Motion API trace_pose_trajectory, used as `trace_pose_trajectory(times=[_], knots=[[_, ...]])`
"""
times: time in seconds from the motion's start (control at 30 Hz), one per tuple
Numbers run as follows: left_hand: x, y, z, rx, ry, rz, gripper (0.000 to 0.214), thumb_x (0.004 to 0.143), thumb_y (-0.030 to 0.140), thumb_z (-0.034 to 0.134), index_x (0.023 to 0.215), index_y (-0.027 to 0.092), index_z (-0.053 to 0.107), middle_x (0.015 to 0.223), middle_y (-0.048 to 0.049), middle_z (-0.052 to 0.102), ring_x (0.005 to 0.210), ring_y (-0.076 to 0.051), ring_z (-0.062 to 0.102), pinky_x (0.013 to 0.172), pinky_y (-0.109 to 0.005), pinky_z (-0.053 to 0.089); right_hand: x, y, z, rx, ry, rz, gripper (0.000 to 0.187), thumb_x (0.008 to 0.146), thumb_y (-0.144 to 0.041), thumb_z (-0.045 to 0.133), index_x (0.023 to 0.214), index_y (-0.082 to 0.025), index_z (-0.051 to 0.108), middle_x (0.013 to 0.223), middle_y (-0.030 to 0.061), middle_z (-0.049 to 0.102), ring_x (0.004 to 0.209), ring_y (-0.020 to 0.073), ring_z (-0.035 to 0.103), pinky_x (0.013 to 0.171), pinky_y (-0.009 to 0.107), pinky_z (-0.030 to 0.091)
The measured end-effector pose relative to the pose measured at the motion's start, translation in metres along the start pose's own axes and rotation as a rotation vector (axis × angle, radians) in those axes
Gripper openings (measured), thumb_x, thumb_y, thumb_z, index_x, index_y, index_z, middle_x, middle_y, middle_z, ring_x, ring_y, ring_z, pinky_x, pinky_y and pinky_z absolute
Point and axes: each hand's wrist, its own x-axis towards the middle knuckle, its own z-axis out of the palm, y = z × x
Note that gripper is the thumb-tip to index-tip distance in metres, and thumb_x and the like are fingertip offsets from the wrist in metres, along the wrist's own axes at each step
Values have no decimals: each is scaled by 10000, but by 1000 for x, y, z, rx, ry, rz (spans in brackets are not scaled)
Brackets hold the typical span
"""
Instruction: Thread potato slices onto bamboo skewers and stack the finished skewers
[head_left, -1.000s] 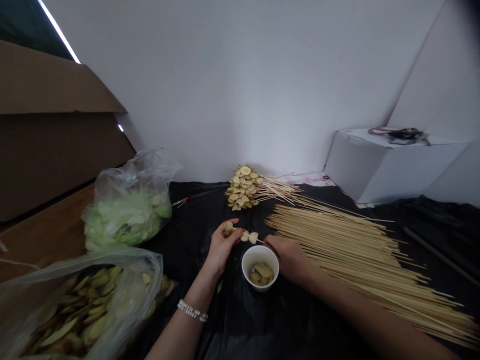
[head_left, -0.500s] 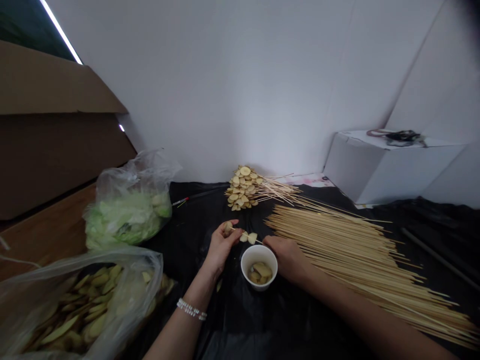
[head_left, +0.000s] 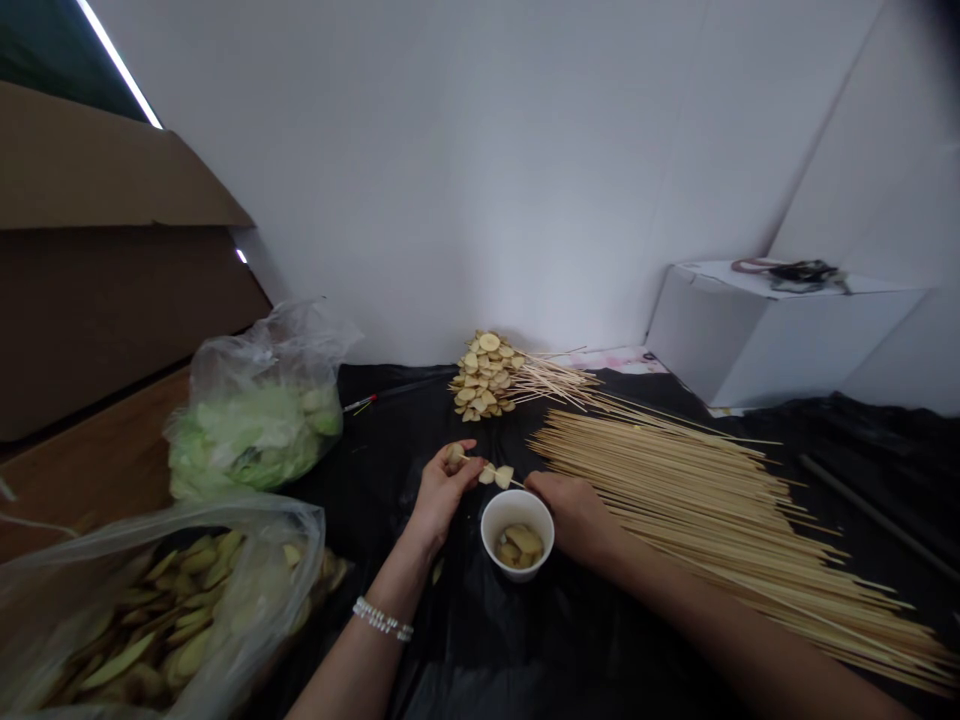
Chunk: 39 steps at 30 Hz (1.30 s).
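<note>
Left grip [head_left: 441, 500] nearly shut, thumb and fingers pinching a skewer [head_left: 480, 464] at one end, on a pale slice [head_left: 454, 456]. Right grip [head_left: 571, 512] curled almost closed on the skewer's other end. Two more slices [head_left: 504, 477] sat mid-skewer, three in all, held over a white cup [head_left: 517, 570] standing between the hands, about three slices inside. One bracelet [head_left: 382, 620] on left wrist. All on a black sheet [head_left: 600, 640]. Two plastic bags at left: nearer one [head_left: 247, 590] of slices, farther one [head_left: 255, 430] of pale green leaves. Loose skewers [head_left: 712, 520] at right, too many to count. Ahead, one bunch of slice-topped skewers [head_left: 487, 375]. Beyond, one white box [head_left: 787, 335].
</note>
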Motion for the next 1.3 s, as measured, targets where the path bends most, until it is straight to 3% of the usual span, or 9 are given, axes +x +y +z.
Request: trace_pose_trajectory(times=[0.37,1.3], knots=[[-1,2,1,-8,17,-2,556,566,371,828,1046,160,641,804,-50,725,720,-162,670,666,-246,492,0,0,0,-18,-4,3,136,924,-209,481,844,-173,585,833,49,674,752,144,622,626,222,365],[-1,0,0,-3,-1,-2,519,632,327,799,1077,142,606,813,-51,723,720,-140,658,683,-233,488,0,0,1,-53,-30,2,148,929,-247,493,878,-162,603,855,56,679,774,155,633,630,228,371]])
